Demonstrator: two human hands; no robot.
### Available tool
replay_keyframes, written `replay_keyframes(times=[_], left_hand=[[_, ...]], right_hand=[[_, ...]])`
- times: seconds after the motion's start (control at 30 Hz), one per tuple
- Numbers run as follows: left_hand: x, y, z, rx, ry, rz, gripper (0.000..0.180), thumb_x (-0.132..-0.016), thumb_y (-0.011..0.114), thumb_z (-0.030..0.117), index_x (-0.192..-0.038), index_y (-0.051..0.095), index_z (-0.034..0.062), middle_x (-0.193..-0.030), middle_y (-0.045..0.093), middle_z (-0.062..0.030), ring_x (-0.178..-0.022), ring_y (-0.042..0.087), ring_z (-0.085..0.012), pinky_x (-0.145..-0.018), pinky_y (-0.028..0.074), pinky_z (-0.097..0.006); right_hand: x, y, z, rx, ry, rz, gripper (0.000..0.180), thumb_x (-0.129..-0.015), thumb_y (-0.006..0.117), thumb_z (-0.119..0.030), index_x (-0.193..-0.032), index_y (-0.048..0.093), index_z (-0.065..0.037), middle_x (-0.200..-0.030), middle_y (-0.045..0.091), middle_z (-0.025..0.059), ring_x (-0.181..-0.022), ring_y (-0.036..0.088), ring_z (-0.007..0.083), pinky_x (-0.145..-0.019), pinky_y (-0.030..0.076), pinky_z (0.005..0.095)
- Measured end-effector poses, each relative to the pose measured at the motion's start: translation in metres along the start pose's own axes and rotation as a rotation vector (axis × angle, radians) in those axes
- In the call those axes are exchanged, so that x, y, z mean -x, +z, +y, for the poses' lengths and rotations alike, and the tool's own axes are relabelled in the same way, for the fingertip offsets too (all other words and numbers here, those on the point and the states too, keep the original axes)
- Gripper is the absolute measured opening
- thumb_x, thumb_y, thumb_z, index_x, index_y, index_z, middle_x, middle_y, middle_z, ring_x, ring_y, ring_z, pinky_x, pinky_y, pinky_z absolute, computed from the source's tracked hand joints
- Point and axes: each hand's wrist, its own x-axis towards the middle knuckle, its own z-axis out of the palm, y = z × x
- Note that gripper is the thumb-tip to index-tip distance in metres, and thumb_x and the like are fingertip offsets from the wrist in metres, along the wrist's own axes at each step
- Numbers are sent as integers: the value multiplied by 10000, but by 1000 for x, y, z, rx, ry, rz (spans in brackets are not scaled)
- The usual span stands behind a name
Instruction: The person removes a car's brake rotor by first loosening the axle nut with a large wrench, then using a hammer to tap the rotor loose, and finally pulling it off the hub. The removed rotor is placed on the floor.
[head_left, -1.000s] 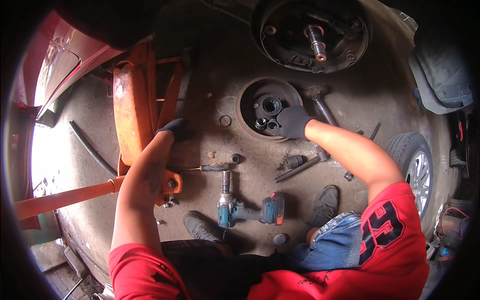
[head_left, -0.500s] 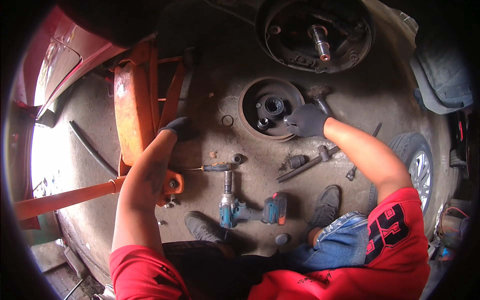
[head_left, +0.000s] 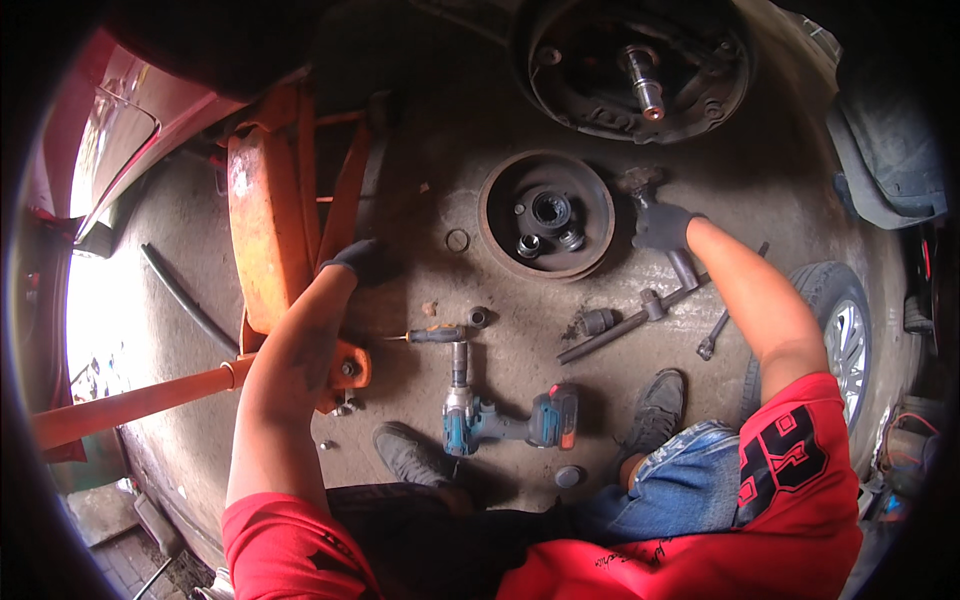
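Observation:
My right hand (head_left: pixel 664 227), in a dark glove, is closed around the handle of a hammer (head_left: pixel 684 268) lying on the floor; its blocky head is just beyond my fingers. Left of that hand lies a brake drum (head_left: pixel 492 245), open side up, with a round hub in its middle. Two small ring-like metal parts sit inside it, one (head_left: pixel 528 245) left of the other (head_left: pixel 571 240). My left hand (head_left: pixel 360 257), also gloved, is beside an orange floor jack (head_left: pixel 262 230); its fingers are lost in shadow. A thin ring (head_left: pixel 457 240) lies between that hand and the drum.
A cordless impact wrench (head_left: pixel 500 425), a screwdriver (head_left: pixel 435 334), a socket (head_left: pixel 479 317), a black socket (head_left: pixel 598 321) and a T-shaped bar (head_left: pixel 620 335) lie nearer me. Ahead hangs a brake assembly with a protruding spindle (head_left: pixel 645 85). A wheel (head_left: pixel 840 330) lies at right.
My right hand has let go of a small metal part, now resting in the drum, and moved right onto the hammer handle. My left hand has hardly moved.

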Motion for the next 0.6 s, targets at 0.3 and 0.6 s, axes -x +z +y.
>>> replay_keyframes(times=[0.3,0.6], left_hand=[[-24,22,-3,-43,32,87,267,-954,484,244,-1118,692,213,-1086,691,-118,-1007,656,-257,-909,510,-383],[8,-21,19,316,-276,-5,359,-933,482,396,-1092,696,156,-1123,676,-145,-1051,635,-333,-929,497,-414]], right_hand=[[6,10,-1,-177,171,-45,476,-836,571,-451,-1047,710,-47,-1128,662,199,-1072,626,347,-957,475,433],[-21,-14,-30,-211,191,15,501,-796,580,-435,-1048,679,-14,-1108,654,227,-1053,623,367,-930,482,435]])
